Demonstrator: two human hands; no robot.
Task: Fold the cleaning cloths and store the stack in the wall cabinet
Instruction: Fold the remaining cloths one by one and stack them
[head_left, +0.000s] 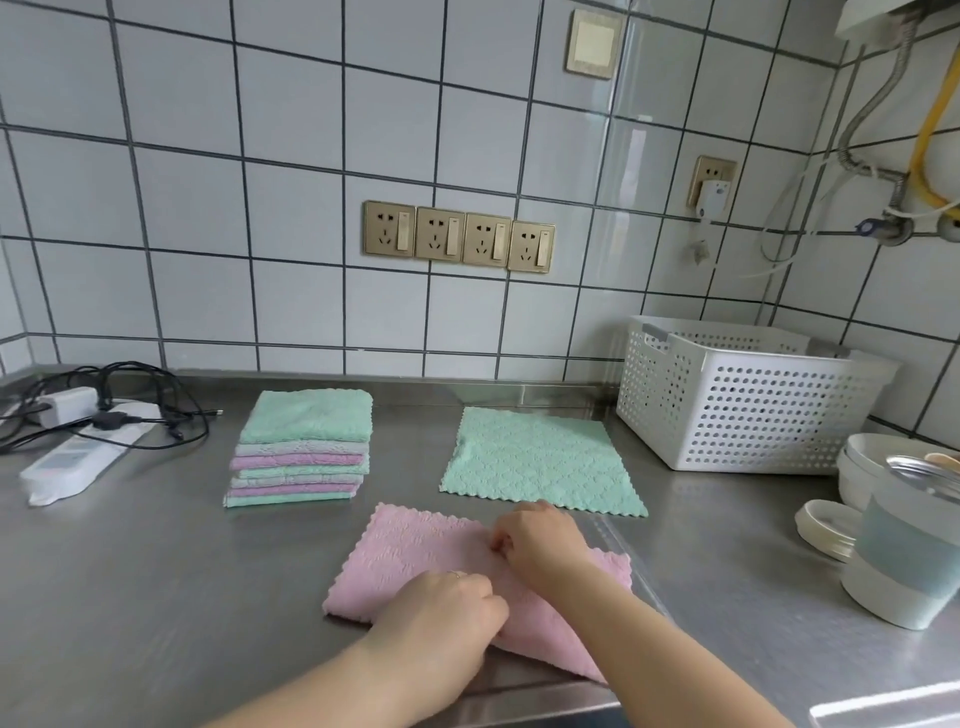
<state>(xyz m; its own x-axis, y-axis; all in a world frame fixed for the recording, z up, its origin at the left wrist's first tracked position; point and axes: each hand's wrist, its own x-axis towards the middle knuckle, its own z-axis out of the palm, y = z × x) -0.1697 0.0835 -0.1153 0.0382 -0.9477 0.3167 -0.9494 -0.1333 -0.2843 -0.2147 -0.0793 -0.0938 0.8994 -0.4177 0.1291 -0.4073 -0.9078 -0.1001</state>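
Head view: both hands, left hand (441, 608) and right hand (540, 545), pinch the pink cloth (415, 551) mid-fold; uneven pulls could skew the edges.

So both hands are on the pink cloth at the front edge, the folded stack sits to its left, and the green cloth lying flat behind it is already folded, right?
Not quite. In the head view the green cloth is spread out as a single unfolded layer. The rest holds: left hand and right hand are on the pink cloth, folded stack to its left.

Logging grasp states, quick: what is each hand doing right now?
Left hand: fingers curled, gripping the pink cloth.
Right hand: pinching the same pink cloth.
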